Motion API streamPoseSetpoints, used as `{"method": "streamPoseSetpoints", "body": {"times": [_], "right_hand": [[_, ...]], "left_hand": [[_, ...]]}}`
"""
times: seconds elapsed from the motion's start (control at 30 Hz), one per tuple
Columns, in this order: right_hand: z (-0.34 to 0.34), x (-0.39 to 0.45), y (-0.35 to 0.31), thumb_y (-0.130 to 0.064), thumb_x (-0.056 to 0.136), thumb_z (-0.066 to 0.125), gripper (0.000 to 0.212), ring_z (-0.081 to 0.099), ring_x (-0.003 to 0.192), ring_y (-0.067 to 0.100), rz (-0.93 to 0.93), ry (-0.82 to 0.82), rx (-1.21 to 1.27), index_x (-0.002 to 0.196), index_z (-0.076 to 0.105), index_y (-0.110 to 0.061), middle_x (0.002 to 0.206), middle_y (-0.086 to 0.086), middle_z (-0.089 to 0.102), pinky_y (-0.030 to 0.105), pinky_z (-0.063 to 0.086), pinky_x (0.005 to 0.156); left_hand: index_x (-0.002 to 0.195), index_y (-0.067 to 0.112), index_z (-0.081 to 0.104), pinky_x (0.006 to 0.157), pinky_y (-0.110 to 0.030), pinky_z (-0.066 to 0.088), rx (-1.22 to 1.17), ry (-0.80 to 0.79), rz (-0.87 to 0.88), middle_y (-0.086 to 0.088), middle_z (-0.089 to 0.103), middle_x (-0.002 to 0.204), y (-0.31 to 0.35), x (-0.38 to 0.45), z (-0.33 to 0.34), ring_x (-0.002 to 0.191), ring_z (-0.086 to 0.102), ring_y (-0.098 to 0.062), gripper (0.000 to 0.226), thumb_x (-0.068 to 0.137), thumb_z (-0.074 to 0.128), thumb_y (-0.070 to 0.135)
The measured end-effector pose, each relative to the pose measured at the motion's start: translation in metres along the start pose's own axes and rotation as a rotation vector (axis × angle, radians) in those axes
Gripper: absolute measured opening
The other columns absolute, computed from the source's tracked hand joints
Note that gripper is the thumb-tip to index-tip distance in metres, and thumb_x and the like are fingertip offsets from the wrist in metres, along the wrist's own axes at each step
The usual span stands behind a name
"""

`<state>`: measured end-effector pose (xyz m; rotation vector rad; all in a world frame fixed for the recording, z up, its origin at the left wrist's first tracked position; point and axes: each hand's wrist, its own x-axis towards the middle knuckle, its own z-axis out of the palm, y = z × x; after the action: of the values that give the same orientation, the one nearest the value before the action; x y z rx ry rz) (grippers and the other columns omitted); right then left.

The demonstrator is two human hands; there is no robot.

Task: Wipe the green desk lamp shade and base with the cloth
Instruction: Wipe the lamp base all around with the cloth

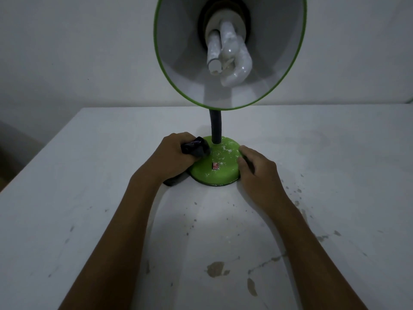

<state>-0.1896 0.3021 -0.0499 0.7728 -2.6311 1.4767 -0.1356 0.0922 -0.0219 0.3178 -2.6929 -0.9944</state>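
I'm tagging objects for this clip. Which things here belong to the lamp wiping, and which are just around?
In the job: lamp base, lamp shade, dark cloth in the left hand, right hand at the base's edge.

Just around: white table, bulb, wall.

No readable text is showing anywhere. Low in the middle of the frame, a small red switch (pixel 215 166) is sitting on the green lamp base (pixel 220 173), its marking too small to read.

One head-worn wide-angle view looks forward and down, close over the white table (pixel 89 220).
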Motion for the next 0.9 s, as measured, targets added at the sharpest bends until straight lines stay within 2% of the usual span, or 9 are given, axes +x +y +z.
{"method": "streamPoseSetpoints", "body": {"times": [0.07,0.17,0.27,0.43,0.5,0.6,0.7,0.77,0.9], "right_hand": [[0.0,-0.001,-0.001,-0.014,0.101,0.049,0.037,0.051,0.12,0.004,-0.003,0.003,0.004,0.137,0.055,-0.007,0.138,0.004,0.059,-0.001,0.026,0.095],[0.0,-0.001,0.001,-0.013,0.101,0.049,0.036,0.049,0.114,0.001,-0.011,0.007,-0.003,0.136,0.056,-0.006,0.135,0.005,0.061,-0.009,0.022,0.088],[0.001,-0.001,0.002,-0.016,0.101,0.049,0.038,0.048,0.133,0.012,-0.004,0.001,-0.002,0.139,0.053,-0.008,0.143,0.006,0.055,0.009,0.027,0.104],[0.002,0.0,0.003,-0.016,0.101,0.05,0.039,0.048,0.134,0.015,-0.005,0.006,-0.001,0.139,0.054,-0.007,0.143,0.007,0.055,0.015,0.029,0.107],[0.002,-0.001,0.002,-0.015,0.101,0.05,0.039,0.048,0.134,0.014,-0.006,0.004,-0.007,0.139,0.053,-0.006,0.143,0.007,0.055,0.014,0.028,0.106],[0.001,-0.001,0.002,-0.012,0.101,0.05,0.035,0.051,0.12,0.002,-0.016,0.009,-0.004,0.134,0.057,-0.003,0.137,0.01,0.06,-0.004,0.026,0.094],[0.001,-0.001,0.001,-0.013,0.101,0.05,0.036,0.048,0.116,-0.003,-0.017,0.008,-0.002,0.135,0.057,-0.005,0.137,0.007,0.06,-0.007,0.024,0.09],[0.0,-0.001,0.001,-0.012,0.101,0.05,0.035,0.045,0.111,-0.007,-0.028,0.014,0.002,0.134,0.057,-0.005,0.135,0.007,0.061,-0.01,0.023,0.087],[0.0,-0.002,0.003,-0.015,0.101,0.049,0.038,0.049,0.126,0.007,-0.021,0.006,-0.006,0.138,0.054,-0.008,0.14,0.005,0.058,0.004,0.028,0.099]], "left_hand": [[0.085,0.008,0.067,0.061,-0.026,0.041,0.003,-0.039,-0.026,-0.003,0.064,0.074,0.002,-0.004,-0.006,0.068,0.055,-0.015,0.01,0.084,0.072,0.017],[0.083,0.008,0.065,0.061,-0.017,0.04,0.058,0.179,-0.007,-0.004,0.063,0.076,0.006,-0.002,-0.003,0.071,0.056,-0.017,0.009,0.085,0.069,0.016],[0.085,0.016,0.066,0.063,-0.005,0.038,0.016,0.299,0.034,0.003,0.059,0.084,0.015,0.001,0.01,0.074,0.054,-0.01,0.003,0.086,0.068,0.018],[0.078,0.01,0.061,0.06,-0.019,0.04,0.165,0.155,0.033,-0.006,0.061,0.084,0.016,0.003,0.017,0.071,0.053,-0.017,0.013,0.088,0.065,0.018],[0.088,0.012,0.066,0.063,-0.016,0.04,0.144,0.076,0.077,0.003,0.058,0.088,0.014,0.001,0.011,0.079,0.055,-0.016,0.002,0.086,0.066,0.011],[0.094,0.014,0.071,0.068,-0.011,0.038,0.118,-0.004,0.159,0.015,0.055,0.085,0.01,-0.006,0.004,0.082,0.056,-0.012,0.018,0.082,0.067,0.001],[0.097,0.018,0.073,0.069,-0.003,0.038,0.12,-0.042,0.173,0.018,0.056,0.085,0.009,-0.017,-0.002,0.079,0.054,0.0,0.027,0.08,0.068,-0.002],[0.095,0.016,0.071,0.067,-0.003,0.038,0.099,-0.074,0.137,0.013,0.06,0.086,0.011,-0.021,-0.006,0.079,0.056,-0.002,0.02,0.082,0.07,0.001],[0.091,0.02,0.067,0.063,-0.015,0.039,0.104,-0.137,0.041,0.006,0.063,0.086,0.015,-0.024,-0.016,0.081,0.058,-0.012,0.017,0.083,0.069,0.005]]}}
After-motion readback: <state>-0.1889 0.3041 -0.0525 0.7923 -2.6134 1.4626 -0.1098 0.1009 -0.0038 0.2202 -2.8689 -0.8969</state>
